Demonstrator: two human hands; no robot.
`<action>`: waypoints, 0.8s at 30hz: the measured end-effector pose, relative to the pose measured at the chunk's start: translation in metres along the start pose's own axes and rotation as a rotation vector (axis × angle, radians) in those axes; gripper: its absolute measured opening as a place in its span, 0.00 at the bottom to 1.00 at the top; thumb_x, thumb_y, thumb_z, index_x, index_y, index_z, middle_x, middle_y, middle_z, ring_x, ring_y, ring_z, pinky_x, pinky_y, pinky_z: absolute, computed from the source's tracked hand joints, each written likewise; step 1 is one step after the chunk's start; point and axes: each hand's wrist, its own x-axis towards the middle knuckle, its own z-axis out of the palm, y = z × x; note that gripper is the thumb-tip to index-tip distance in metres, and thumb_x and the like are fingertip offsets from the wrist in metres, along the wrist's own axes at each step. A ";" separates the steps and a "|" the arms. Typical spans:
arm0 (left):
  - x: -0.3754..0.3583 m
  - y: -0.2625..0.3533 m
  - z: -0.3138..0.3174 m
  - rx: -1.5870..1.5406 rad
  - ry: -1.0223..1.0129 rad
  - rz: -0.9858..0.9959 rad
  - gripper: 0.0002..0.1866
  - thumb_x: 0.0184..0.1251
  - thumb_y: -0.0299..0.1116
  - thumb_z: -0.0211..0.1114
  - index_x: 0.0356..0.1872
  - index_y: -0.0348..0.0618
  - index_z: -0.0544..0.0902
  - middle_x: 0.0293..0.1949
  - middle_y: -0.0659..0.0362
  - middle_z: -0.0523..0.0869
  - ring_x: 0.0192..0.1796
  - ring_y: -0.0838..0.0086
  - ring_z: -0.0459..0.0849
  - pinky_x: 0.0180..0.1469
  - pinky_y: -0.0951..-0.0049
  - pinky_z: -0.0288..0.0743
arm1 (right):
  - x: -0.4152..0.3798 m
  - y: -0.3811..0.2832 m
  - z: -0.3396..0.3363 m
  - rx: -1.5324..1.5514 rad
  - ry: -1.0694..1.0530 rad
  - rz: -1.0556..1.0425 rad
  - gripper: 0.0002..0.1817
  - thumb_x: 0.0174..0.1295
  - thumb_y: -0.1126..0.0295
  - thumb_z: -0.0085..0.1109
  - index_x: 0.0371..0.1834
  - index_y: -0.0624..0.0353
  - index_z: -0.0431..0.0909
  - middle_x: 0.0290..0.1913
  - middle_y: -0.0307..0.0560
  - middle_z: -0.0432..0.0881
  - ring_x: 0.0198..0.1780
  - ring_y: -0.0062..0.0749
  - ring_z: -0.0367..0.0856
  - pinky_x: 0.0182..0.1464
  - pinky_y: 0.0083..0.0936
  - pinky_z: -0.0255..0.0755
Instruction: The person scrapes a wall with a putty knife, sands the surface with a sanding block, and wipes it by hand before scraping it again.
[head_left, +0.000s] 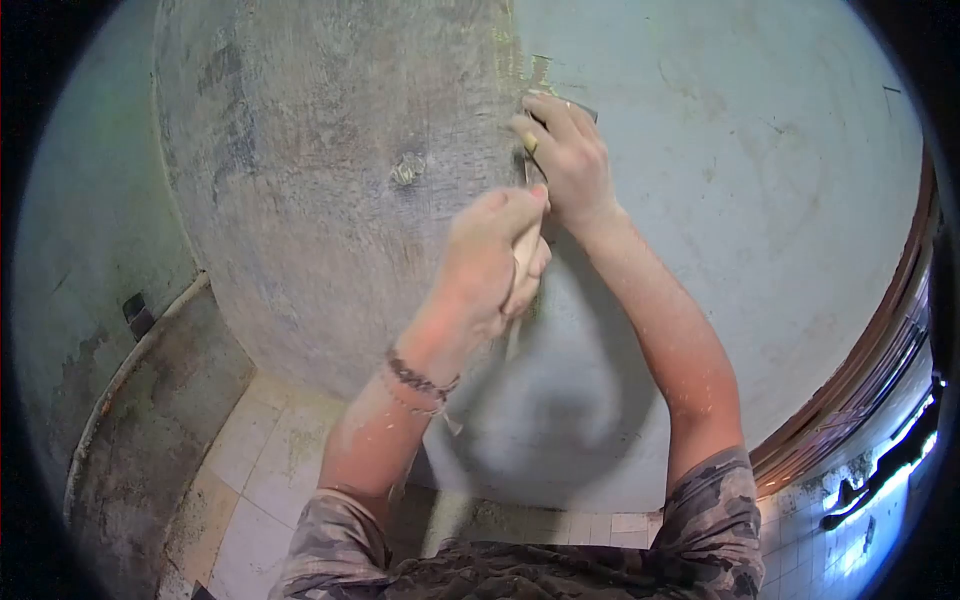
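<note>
Both the left hand point(475, 255) and the right hand point(575, 165) are working at the wall point(740, 230). The left is gripping the pale handle point(524, 248) of a tool pointing toward 12 o'clock, where rough grey at 9 o'clock is meeting pale paint at 3. At 1 o'clock, the right is curling over the tool's upper end, blur hiding whether it is gripping.

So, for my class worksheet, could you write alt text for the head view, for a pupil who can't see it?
A person's left hand clasps a pale-handled tool at a wall, with the right hand at the tool's upper end. The wall is rough and grey on the left, pale green on the right; a bracelet circles the left wrist.
</note>
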 end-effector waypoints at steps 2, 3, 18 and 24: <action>0.003 0.025 -0.002 0.036 -0.062 0.020 0.12 0.76 0.41 0.55 0.38 0.42 0.73 0.18 0.60 0.75 0.07 0.81 0.61 0.09 0.79 0.52 | 0.013 0.004 -0.003 0.096 -0.141 0.185 0.16 0.50 0.73 0.61 0.45 0.56 0.82 0.50 0.48 0.82 0.52 0.47 0.81 0.54 0.37 0.76; 0.003 0.033 -0.003 0.049 -0.111 0.027 0.13 0.75 0.41 0.57 0.36 0.42 0.71 0.17 0.59 0.74 0.08 0.80 0.60 0.10 0.76 0.51 | 0.016 0.001 -0.007 0.109 -0.156 0.196 0.16 0.50 0.73 0.61 0.45 0.56 0.82 0.50 0.48 0.82 0.52 0.47 0.81 0.54 0.37 0.76; 0.011 -0.010 -0.011 0.020 -0.028 0.003 0.15 0.76 0.44 0.55 0.45 0.41 0.75 0.19 0.59 0.77 0.06 0.80 0.61 0.08 0.80 0.52 | 0.008 0.005 0.007 0.027 -0.026 0.047 0.14 0.52 0.74 0.58 0.43 0.55 0.81 0.49 0.48 0.81 0.55 0.47 0.79 0.58 0.38 0.74; 0.036 0.043 0.011 -0.021 -0.068 0.057 0.13 0.77 0.43 0.53 0.42 0.43 0.75 0.18 0.61 0.77 0.06 0.81 0.61 0.08 0.80 0.55 | 0.063 0.041 0.008 0.032 -0.100 0.066 0.16 0.51 0.69 0.61 0.45 0.57 0.82 0.53 0.50 0.81 0.55 0.49 0.81 0.57 0.39 0.75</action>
